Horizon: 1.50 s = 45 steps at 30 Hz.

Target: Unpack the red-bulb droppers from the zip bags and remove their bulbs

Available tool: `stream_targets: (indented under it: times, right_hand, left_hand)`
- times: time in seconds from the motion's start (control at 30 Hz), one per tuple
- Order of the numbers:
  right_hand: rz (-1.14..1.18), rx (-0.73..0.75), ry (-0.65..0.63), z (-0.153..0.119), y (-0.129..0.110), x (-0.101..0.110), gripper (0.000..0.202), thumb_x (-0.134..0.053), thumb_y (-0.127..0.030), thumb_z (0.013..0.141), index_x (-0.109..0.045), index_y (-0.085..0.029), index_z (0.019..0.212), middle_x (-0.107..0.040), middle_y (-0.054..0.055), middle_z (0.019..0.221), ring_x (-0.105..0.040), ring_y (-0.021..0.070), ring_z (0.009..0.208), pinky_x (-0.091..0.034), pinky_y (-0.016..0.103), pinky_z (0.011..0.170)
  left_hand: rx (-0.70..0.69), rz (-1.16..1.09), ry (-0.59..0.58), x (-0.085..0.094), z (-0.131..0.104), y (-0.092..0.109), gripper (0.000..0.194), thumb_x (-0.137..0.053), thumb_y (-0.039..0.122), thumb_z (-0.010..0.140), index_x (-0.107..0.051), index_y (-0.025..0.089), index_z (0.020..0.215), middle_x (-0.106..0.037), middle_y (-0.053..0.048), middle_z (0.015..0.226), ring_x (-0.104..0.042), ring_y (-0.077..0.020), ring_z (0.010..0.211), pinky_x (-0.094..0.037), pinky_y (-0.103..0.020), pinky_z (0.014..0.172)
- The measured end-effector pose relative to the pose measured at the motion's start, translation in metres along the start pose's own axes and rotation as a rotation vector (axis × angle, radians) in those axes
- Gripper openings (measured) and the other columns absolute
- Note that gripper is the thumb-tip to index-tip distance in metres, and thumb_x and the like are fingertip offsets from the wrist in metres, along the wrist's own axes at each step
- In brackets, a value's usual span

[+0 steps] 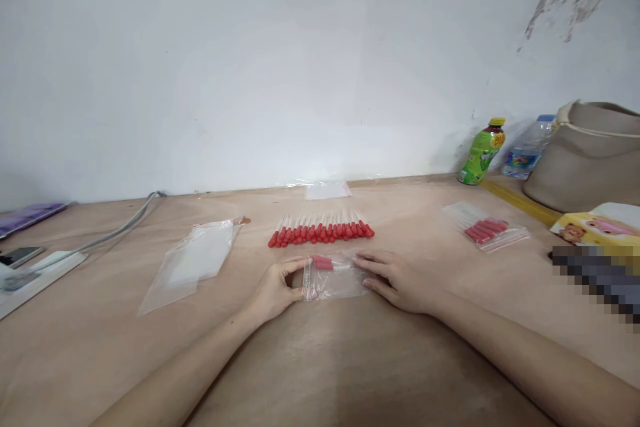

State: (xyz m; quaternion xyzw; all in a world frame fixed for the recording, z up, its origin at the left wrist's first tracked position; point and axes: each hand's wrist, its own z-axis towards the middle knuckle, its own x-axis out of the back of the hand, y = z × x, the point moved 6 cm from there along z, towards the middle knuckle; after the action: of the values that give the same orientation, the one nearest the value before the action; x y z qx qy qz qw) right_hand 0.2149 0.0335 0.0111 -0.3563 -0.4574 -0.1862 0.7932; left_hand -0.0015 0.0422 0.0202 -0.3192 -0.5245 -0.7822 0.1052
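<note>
Brown tabletop (95, 347); hands (274, 290) (397, 280) touch crinkled, clear plastic bag (345, 287).

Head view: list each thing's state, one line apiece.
Middle bag: red-ended sticks inside, seal unclear
Left hand: fingers at its left end
Right hand: fingers at its right end
Loose sticks: rowed, red ends nearest the person
Right bag: lying, red-ended sticks inside
Left bags: lying flat
Green bottle: capped
Clear bottle: capped
Beige container: open-topped
</note>
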Motion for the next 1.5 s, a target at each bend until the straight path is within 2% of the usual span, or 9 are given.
stream_targets:
  times: [0.13, 0.43, 0.57, 0.67, 0.87, 1.03, 1.3, 1.4, 1.5]
  right_hand:
    - [0.018, 0.021, -0.083, 0.0, -0.002, 0.001, 0.04, -0.044, -0.032, 0.086, -0.045, -0.025, 0.125, -0.048, 0.005, 0.127, -0.041, 0.0218, 0.117, -0.032, 0.043, 0.098]
    - [0.139, 0.063, -0.143, 0.002, 0.004, -0.002, 0.031, -0.045, -0.029, 0.086, -0.054, -0.031, 0.115, -0.053, 0.002, 0.122, -0.046, 0.0201, 0.112, -0.029, 0.045, 0.099]
    - [0.149, 0.053, -0.06, 0.002, 0.004, -0.002, 0.028, -0.046, -0.029, 0.085, -0.058, -0.03, 0.111, -0.057, 0.004, 0.116, -0.05, 0.0196, 0.108, -0.033, 0.043, 0.097]
    - [0.125, 0.036, 0.009, 0.001, 0.002, -0.002, 0.028, -0.047, -0.029, 0.085, -0.059, -0.029, 0.11, -0.058, 0.005, 0.114, -0.052, 0.0197, 0.106, -0.036, 0.042, 0.094]
    - [0.041, 0.022, 0.04, -0.001, 0.001, -0.003, 0.031, -0.046, -0.03, 0.085, -0.056, -0.026, 0.114, -0.057, 0.007, 0.116, -0.05, 0.0212, 0.108, -0.039, 0.042, 0.092]
    - [0.007, 0.047, 0.055, -0.002, 0.0, -0.001, 0.032, -0.044, -0.032, 0.086, -0.055, -0.026, 0.115, -0.057, 0.007, 0.115, -0.05, 0.0216, 0.108, -0.039, 0.042, 0.092]
    - [0.0, 0.055, 0.033, -0.001, 0.0, -0.003, 0.033, -0.043, -0.031, 0.086, -0.054, -0.025, 0.117, -0.057, 0.007, 0.116, -0.049, 0.0213, 0.109, -0.039, 0.041, 0.092]
    - [-0.007, 0.05, 0.021, -0.001, 0.0, -0.003, 0.034, -0.043, -0.031, 0.086, -0.053, -0.025, 0.117, -0.056, 0.007, 0.116, -0.048, 0.0211, 0.109, -0.038, 0.041, 0.092]
    - [-0.007, 0.044, 0.019, -0.001, -0.001, -0.003, 0.034, -0.042, -0.031, 0.086, -0.053, -0.025, 0.118, -0.056, 0.006, 0.116, -0.048, 0.0209, 0.108, -0.038, 0.041, 0.092]
  left_hand:
    - [0.039, 0.001, 0.035, -0.002, 0.001, -0.007, 0.052, -0.071, 0.031, 0.063, -0.058, 0.02, 0.112, -0.055, -0.007, 0.12, -0.05, -0.0241, 0.112, -0.036, -0.041, 0.099]
    - [-0.022, 0.164, -0.019, -0.008, 0.001, 0.007, 0.034, -0.057, 0.031, 0.077, -0.059, 0.024, 0.11, -0.056, -0.005, 0.119, -0.049, -0.0225, 0.112, -0.037, -0.039, 0.096]
    - [-0.071, 0.208, -0.024, -0.01, -0.001, 0.011, 0.025, -0.058, 0.027, 0.075, -0.059, 0.02, 0.099, -0.062, -0.005, 0.1, -0.056, -0.0197, 0.094, -0.043, -0.033, 0.083]
    - [-0.101, 0.273, -0.025, -0.012, -0.004, 0.015, 0.017, -0.056, 0.024, 0.075, -0.056, 0.018, 0.091, -0.059, -0.003, 0.084, -0.053, -0.0164, 0.076, -0.043, -0.028, 0.069]
    - [-0.216, 0.254, -0.056, -0.011, -0.009, 0.029, 0.015, -0.043, 0.02, 0.083, -0.052, 0.019, 0.096, -0.054, -0.004, 0.087, -0.051, -0.0151, 0.079, -0.042, -0.027, 0.071]
    - [-0.141, 0.122, -0.012, -0.001, -0.009, 0.017, 0.018, -0.048, 0.02, 0.08, -0.051, 0.018, 0.098, -0.054, -0.006, 0.094, -0.053, -0.0153, 0.083, -0.044, -0.027, 0.071]
    - [0.126, -0.242, -0.037, 0.009, -0.006, -0.011, 0.021, -0.061, 0.033, 0.073, -0.057, 0.016, 0.084, -0.063, -0.004, 0.081, -0.059, -0.0139, 0.072, -0.048, -0.028, 0.066]
    - [0.175, -0.269, 0.004, 0.026, -0.006, -0.014, 0.02, -0.061, 0.035, 0.073, -0.058, 0.018, 0.083, -0.065, -0.003, 0.082, -0.061, -0.0149, 0.073, -0.049, -0.03, 0.069]
    - [0.176, -0.249, 0.029, 0.056, -0.003, -0.015, 0.022, -0.062, 0.036, 0.072, -0.06, 0.019, 0.085, -0.067, -0.004, 0.083, -0.062, -0.0169, 0.075, -0.05, -0.033, 0.072]
